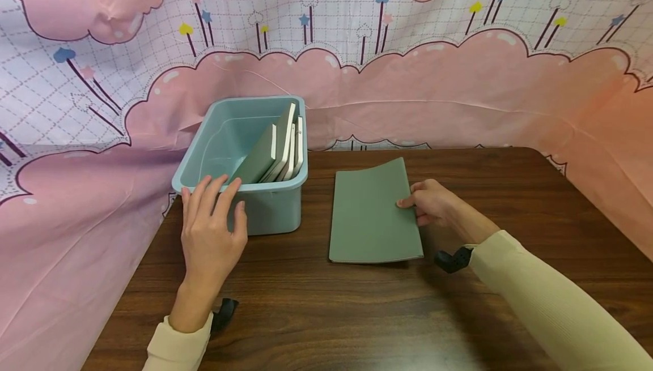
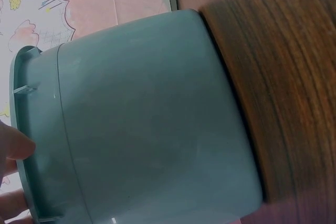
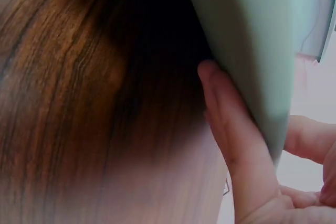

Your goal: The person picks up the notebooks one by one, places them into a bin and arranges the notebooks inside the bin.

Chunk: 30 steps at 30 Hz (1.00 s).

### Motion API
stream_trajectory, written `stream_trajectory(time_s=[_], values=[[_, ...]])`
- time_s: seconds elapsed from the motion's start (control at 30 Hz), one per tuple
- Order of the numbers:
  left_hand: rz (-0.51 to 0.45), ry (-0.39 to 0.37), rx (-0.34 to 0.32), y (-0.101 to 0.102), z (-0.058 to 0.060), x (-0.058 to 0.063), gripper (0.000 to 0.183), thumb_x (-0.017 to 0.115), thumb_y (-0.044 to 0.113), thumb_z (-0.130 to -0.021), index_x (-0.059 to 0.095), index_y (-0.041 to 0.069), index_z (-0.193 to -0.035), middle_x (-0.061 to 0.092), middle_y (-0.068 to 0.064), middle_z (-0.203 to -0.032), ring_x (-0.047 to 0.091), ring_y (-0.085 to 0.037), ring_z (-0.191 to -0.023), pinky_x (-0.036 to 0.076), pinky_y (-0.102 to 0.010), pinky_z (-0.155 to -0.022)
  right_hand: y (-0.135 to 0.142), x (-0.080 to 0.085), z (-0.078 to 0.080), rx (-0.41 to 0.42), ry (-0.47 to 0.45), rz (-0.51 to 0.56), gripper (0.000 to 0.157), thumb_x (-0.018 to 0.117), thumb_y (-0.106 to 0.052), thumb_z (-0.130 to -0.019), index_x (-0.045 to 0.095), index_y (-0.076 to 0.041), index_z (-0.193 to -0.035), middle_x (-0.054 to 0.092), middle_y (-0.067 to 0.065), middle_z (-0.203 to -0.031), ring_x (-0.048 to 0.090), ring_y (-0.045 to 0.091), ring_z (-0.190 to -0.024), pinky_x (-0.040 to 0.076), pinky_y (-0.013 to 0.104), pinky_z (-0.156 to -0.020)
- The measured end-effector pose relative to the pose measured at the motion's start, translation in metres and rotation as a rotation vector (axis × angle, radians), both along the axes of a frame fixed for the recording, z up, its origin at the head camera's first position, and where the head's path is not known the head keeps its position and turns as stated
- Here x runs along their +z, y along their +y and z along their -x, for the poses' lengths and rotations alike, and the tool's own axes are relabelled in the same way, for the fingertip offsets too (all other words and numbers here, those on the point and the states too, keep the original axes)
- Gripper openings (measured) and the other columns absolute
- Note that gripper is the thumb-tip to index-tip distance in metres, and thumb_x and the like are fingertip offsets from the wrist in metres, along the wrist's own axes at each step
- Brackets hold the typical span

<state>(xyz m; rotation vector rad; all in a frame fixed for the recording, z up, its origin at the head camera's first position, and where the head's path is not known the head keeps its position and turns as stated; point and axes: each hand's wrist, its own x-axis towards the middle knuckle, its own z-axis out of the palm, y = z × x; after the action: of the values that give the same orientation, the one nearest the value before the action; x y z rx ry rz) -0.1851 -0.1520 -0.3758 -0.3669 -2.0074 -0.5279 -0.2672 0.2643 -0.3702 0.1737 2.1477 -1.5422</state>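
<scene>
A green soft-covered notebook (image 1: 374,212) is held by its right edge in my right hand (image 1: 433,201), the thumb on top and the fingers underneath. That edge is lifted off the table, while the left side lies low near the wood. In the right wrist view, the fingers (image 3: 236,135) press against the underside of the notebook (image 3: 257,51). My left hand (image 1: 211,235) touches the near rim of a blue-green plastic bin (image 1: 270,209) with its fingertips, fingers fairly straight. The bin's outer wall (image 2: 147,119) fills much of the left wrist view.
Several notebooks (image 1: 278,150) with green covers and white page edges lean against the right wall inside the bin. A dark brown wooden table (image 1: 306,303) lies under everything. Pink patterned cloth (image 1: 433,88) hangs behind and at both sides.
</scene>
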Motion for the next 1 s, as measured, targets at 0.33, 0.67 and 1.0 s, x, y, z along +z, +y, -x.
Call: stream_trajectory(time_s=[0.33, 0.67, 1.0], values=[[-0.001, -0.003, 0.002, -0.001, -0.001, 0.000, 0.037, 0.070, 0.007, -0.095, 0.073, 0.006, -0.132, 0.070, -0.020, -0.136, 0.057, -0.045, -0.139, 0.029, -0.076, -0.121, -0.012, 0.008, -0.003, 0.010, 0.109, 0.042, 0.048, 0.058, -0.013, -0.106, 0.039, 0.010, -0.144, 0.053, 0.028, -0.145, 0.068, 0.031, -0.123, 0.062, 0.049, -0.098], [-0.006, -0.001, 0.001, -0.002, -0.002, -0.001, 0.037, 0.070, 0.006, -0.094, 0.073, 0.005, -0.132, 0.070, -0.021, -0.136, 0.057, -0.046, -0.139, 0.029, -0.077, -0.120, -0.033, 0.025, -0.008, -0.004, 0.309, -0.085, 0.048, 0.060, -0.015, -0.103, 0.047, 0.011, -0.141, 0.057, 0.031, -0.143, 0.067, 0.038, -0.124, 0.063, 0.046, -0.094], [-0.001, 0.000, -0.001, -0.001, -0.001, 0.000, 0.037, 0.070, 0.007, -0.095, 0.073, 0.005, -0.132, 0.070, -0.021, -0.136, 0.057, -0.045, -0.139, 0.029, -0.077, -0.121, -0.050, 0.047, -0.014, -0.014, 0.396, -0.173, 0.044, 0.061, -0.014, -0.101, 0.051, 0.009, -0.138, 0.066, 0.032, -0.132, 0.073, 0.042, -0.117, 0.064, 0.051, -0.093]])
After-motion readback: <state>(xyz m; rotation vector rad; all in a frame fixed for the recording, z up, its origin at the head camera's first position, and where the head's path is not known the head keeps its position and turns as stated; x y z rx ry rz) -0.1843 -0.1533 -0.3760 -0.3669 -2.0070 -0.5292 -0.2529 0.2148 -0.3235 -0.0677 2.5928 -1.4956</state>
